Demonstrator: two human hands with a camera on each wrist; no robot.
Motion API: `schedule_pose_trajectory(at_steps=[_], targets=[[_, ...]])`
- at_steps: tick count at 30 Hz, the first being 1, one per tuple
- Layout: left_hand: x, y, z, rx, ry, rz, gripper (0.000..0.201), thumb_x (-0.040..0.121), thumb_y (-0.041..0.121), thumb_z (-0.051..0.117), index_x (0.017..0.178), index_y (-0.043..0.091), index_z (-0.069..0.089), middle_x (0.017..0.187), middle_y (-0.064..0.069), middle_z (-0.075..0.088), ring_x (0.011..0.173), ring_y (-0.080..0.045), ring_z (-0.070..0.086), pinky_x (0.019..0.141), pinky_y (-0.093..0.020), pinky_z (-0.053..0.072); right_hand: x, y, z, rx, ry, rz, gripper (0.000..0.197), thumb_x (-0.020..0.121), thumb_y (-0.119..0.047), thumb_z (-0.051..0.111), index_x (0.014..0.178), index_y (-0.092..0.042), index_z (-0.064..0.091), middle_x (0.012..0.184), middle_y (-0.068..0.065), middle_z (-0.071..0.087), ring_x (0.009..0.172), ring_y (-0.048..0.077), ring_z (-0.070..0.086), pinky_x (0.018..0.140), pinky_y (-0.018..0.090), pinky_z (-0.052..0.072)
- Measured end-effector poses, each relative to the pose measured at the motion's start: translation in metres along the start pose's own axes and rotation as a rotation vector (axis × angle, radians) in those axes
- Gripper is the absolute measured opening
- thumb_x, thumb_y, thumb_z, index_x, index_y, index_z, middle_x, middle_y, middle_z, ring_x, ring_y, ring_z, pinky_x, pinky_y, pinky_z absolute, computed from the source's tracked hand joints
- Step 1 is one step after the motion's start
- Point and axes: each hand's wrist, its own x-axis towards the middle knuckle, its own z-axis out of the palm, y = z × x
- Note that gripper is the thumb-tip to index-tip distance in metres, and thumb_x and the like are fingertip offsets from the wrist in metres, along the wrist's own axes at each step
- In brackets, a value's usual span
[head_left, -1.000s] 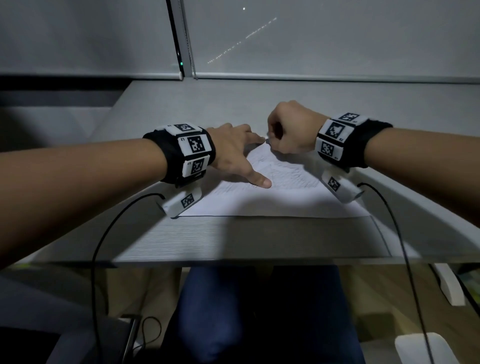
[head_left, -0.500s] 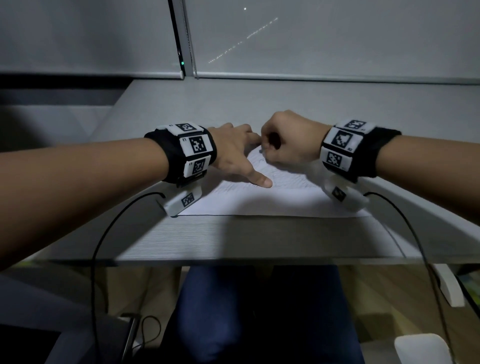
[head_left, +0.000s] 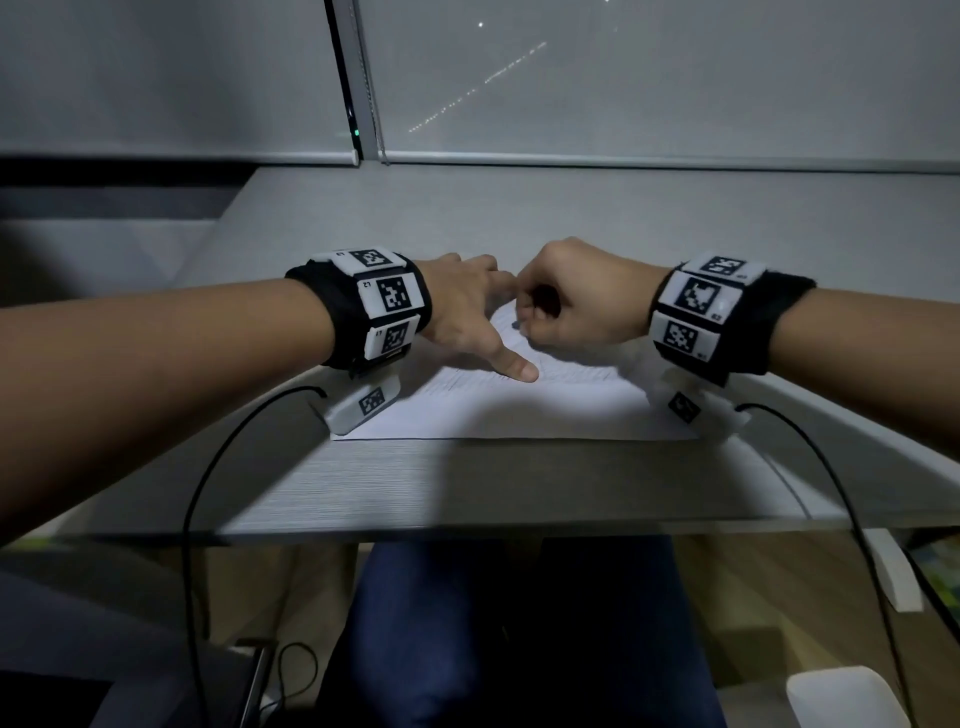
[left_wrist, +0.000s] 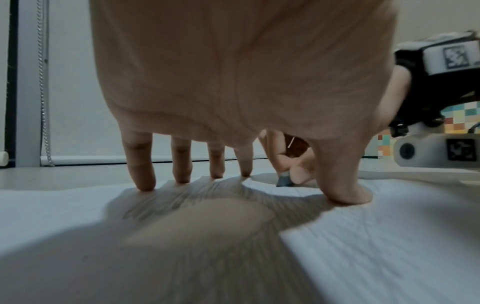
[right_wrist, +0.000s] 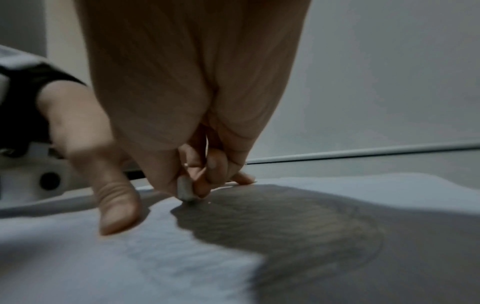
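Observation:
A white sheet of paper (head_left: 519, 410) with faint pencil marks lies on the grey desk (head_left: 519, 218). My left hand (head_left: 467, 317) presses it flat, fingers spread and straight (left_wrist: 142, 164), thumb (head_left: 514, 369) stretched toward me. Just right of it, my right hand (head_left: 566, 306) is curled into a fist. It pinches a small grey-white eraser (right_wrist: 185, 190), whose tip (left_wrist: 283, 181) touches the paper beside the left index finger. Most of the eraser is hidden inside the fist.
A window blind (head_left: 623, 78) with a bead chain (left_wrist: 43, 82) closes off the desk's far edge. Two black cables (head_left: 208, 493) hang from the wrist cameras over the front edge. My legs (head_left: 493, 623) are under the desk.
My right hand has slid toward me and slightly left across the paper with the eraser. The left hand has stayed pressed in place.

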Motion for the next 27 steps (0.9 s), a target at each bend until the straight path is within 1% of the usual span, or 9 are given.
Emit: schedule_pose_trajectory(at_steps=[4,9,12,15,17,20,23,25,27], targets=[[-0.002,0.004,-0.005,0.037,-0.045,0.006,0.117,0.047,0.109,0.049,0.153,0.064,0.025,0.136,0.008,0.042,0.135,-0.033,0.042,0.108,-0.064,0.041,0.003,0.01,-0.005,0.004,0.011,0.001,0.009,0.084,-0.018,0.074,0.077,-0.013,0.076,0.07,0.004,0.075,0.064,0.022,0.067,0.066,0.032,0.057],[-0.003,0.006,-0.008,0.043,-0.042,0.006,0.109,0.063,0.101,0.056,0.157,0.064,0.015,0.144,0.004,0.04,0.137,-0.035,0.042,0.108,-0.063,0.042,0.009,0.018,-0.007,-0.034,0.089,0.079,0.013,0.081,-0.019,0.069,0.068,-0.019,0.071,0.065,-0.002,0.071,0.062,0.02,0.064,0.068,0.039,0.061],[-0.003,0.006,-0.008,0.04,-0.038,0.001,0.106,0.062,0.1,0.06,0.155,0.06,0.028,0.14,0.004,0.041,0.138,-0.035,0.042,0.109,-0.062,0.042,-0.001,0.007,0.002,0.009,0.041,0.027,0.013,0.082,-0.017,0.07,0.069,-0.018,0.07,0.063,-0.003,0.069,0.059,0.012,0.064,0.062,0.029,0.055],[-0.003,0.007,-0.008,0.04,-0.038,0.0,0.108,0.061,0.1,0.061,0.156,0.061,0.026,0.141,0.005,0.04,0.139,-0.035,0.041,0.111,-0.062,0.041,-0.006,0.006,0.001,0.026,0.004,0.001,0.012,0.084,-0.018,0.078,0.073,-0.016,0.075,0.061,-0.009,0.068,0.056,0.002,0.062,0.057,0.011,0.045],[-0.004,0.007,-0.008,0.041,-0.045,0.007,0.111,0.062,0.099,0.06,0.158,0.063,0.017,0.143,0.004,0.04,0.139,-0.036,0.041,0.11,-0.062,0.042,0.002,0.015,-0.003,0.006,0.038,0.026,0.013,0.085,-0.018,0.078,0.072,-0.015,0.076,0.059,-0.011,0.066,0.054,-0.001,0.061,0.058,0.015,0.044],[-0.004,0.008,-0.009,0.03,-0.045,0.008,0.117,0.059,0.102,0.058,0.158,0.066,0.009,0.144,0.005,0.039,0.138,-0.035,0.042,0.11,-0.061,0.042,0.009,0.026,-0.008,-0.032,0.093,0.096,0.018,0.085,-0.019,0.075,0.068,-0.019,0.07,0.06,-0.009,0.065,0.055,0.006,0.058,0.062,0.028,0.048],[-0.003,0.007,-0.009,0.02,-0.033,0.003,0.113,0.057,0.101,0.061,0.156,0.062,0.024,0.137,0.006,0.041,0.136,-0.034,0.044,0.109,-0.061,0.043,0.003,0.011,0.0,-0.003,0.078,0.078,0.013,0.081,-0.022,0.066,0.069,-0.019,0.068,0.061,-0.004,0.067,0.057,0.014,0.063,0.059,0.032,0.055],[-0.002,0.005,-0.009,0.014,-0.01,0.003,0.104,0.057,0.099,0.066,0.149,0.057,0.039,0.132,0.007,0.042,0.134,-0.032,0.044,0.109,-0.061,0.043,-0.002,-0.006,0.008,0.041,0.025,0.021,0.011,0.081,-0.02,0.066,0.072,-0.016,0.071,0.062,-0.005,0.069,0.056,0.008,0.065,0.056,0.025,0.053],[-0.001,0.005,-0.006,0.008,-0.006,0.002,0.103,0.058,0.098,0.067,0.148,0.055,0.041,0.132,0.009,0.042,0.135,-0.031,0.042,0.11,-0.061,0.042,-0.001,-0.01,0.01,0.051,0.006,0.002,0.009,0.083,-0.016,0.071,0.074,-0.014,0.073,0.063,-0.006,0.069,0.054,0.004,0.062,0.055,0.018,0.049]])
